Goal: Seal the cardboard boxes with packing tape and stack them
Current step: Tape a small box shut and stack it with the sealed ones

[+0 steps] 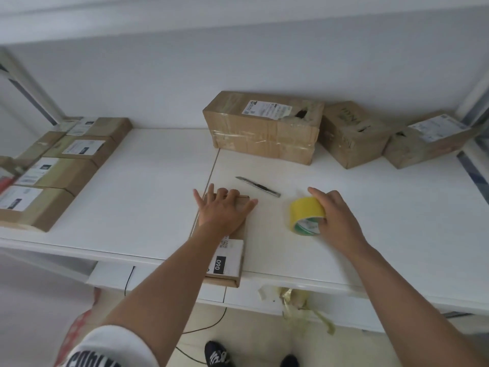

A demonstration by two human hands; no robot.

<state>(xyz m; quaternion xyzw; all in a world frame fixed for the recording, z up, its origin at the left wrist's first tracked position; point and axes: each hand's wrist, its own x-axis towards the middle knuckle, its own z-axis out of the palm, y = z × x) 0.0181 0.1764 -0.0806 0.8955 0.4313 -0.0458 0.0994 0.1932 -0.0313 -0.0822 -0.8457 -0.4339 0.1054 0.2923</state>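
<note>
Sealing looks barely begun: the left hand [223, 211] presses spread fingers on the flat brown cardboard box [225, 250] at the white table's [148, 181] front edge while the right hand [334, 217] curls round the yellow packing-tape roll [304, 214], larger boxes [264, 125] unstacked behind.

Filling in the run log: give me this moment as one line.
left hand: flat on box | right hand: gripping tape roll | knife: idle on table | box: not yet taped
</note>
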